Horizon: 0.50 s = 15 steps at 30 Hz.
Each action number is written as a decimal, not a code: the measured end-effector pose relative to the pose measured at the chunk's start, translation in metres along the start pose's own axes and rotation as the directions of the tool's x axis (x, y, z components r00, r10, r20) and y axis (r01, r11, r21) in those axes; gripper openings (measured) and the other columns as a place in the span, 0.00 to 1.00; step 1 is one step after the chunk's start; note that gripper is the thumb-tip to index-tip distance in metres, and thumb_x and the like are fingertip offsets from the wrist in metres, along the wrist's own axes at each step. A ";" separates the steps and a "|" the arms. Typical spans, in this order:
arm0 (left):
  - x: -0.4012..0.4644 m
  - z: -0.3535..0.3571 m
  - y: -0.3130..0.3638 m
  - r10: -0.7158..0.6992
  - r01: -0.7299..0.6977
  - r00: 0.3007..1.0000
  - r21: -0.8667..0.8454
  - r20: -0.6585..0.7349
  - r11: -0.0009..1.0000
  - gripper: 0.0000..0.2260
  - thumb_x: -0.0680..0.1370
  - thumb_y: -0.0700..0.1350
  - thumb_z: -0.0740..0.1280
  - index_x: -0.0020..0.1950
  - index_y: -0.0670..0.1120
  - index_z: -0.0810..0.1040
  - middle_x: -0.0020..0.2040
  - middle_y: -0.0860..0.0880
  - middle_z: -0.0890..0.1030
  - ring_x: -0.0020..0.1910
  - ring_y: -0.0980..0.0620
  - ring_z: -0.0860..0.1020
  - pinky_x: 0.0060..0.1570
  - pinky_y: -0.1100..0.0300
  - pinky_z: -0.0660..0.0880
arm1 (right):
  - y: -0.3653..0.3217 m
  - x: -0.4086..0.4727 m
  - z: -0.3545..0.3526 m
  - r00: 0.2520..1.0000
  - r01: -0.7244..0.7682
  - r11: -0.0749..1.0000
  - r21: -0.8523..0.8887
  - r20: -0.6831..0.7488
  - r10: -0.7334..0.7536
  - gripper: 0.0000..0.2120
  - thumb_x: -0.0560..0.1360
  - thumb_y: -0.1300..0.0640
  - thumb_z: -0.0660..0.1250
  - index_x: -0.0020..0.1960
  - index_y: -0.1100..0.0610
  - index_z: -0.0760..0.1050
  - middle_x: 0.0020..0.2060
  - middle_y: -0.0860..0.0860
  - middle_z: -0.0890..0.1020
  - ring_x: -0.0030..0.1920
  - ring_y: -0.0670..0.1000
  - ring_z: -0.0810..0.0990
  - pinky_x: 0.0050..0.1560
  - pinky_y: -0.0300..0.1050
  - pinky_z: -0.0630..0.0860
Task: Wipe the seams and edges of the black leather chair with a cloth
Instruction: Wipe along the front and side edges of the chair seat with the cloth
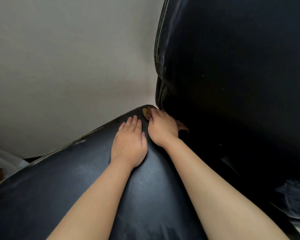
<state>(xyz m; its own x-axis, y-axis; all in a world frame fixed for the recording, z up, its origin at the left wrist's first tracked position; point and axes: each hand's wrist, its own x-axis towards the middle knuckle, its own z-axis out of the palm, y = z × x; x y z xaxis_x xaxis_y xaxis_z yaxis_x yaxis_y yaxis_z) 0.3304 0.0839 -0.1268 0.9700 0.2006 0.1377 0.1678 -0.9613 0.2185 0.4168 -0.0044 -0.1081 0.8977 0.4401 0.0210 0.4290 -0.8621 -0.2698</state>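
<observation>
Right hand (163, 126) grips the brown cloth (145, 113) at the seat's (68, 179) rear corner, beneath the backrest (232, 66) edge seam running upward; left hand (129, 144) presses flat just beside.

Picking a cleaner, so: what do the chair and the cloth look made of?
Chair: black leather or a leather look-alike, smooth with a soft sheen; pale scuffs and wear show along the piped edges. Cloth: brownish soft fabric, mostly hidden under the right hand, so the weave can't be told.
</observation>
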 end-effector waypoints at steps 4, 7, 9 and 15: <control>-0.005 0.004 0.000 -0.092 0.094 0.991 0.015 -0.093 0.995 0.33 0.74 0.51 0.40 0.71 0.37 0.68 0.72 0.39 0.67 0.73 0.45 0.63 0.73 0.52 0.55 | -0.002 0.011 0.001 1.000 -0.003 1.000 0.001 0.015 0.003 0.22 0.81 0.56 0.49 0.74 0.58 0.58 0.73 0.53 0.64 0.71 0.53 0.63 0.70 0.47 0.59; -0.005 0.006 -0.001 -0.102 0.104 0.991 0.018 -0.082 0.994 0.35 0.74 0.52 0.38 0.73 0.38 0.66 0.74 0.41 0.65 0.75 0.46 0.61 0.74 0.52 0.52 | -0.005 0.028 -0.003 0.996 -0.063 0.997 0.034 0.071 0.060 0.21 0.80 0.56 0.48 0.72 0.57 0.61 0.70 0.53 0.68 0.68 0.55 0.68 0.64 0.49 0.65; -0.003 0.005 -0.002 -0.089 0.091 0.992 0.016 -0.084 0.996 0.36 0.73 0.52 0.37 0.73 0.38 0.65 0.75 0.41 0.64 0.75 0.46 0.59 0.74 0.54 0.50 | -0.007 0.037 -0.004 0.991 -0.101 0.993 0.055 0.089 0.096 0.19 0.80 0.56 0.48 0.69 0.56 0.65 0.66 0.54 0.71 0.64 0.56 0.71 0.58 0.49 0.69; -0.003 0.001 0.000 -0.066 0.067 0.995 0.009 -0.075 0.998 0.37 0.72 0.52 0.36 0.74 0.38 0.64 0.75 0.41 0.63 0.75 0.46 0.59 0.74 0.54 0.49 | -0.003 0.014 -0.001 1.000 0.009 0.999 0.046 -0.001 -0.009 0.19 0.81 0.57 0.50 0.70 0.56 0.65 0.68 0.52 0.70 0.68 0.53 0.67 0.66 0.47 0.63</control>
<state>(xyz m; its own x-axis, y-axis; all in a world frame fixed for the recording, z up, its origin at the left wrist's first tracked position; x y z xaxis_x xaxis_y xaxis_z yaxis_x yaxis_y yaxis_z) 0.3274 0.0828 -0.1287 0.9410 0.2768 0.1948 0.2335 -0.9475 0.2185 0.4278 0.0040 -0.1062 0.8938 0.4478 0.0241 0.4321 -0.8457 -0.3131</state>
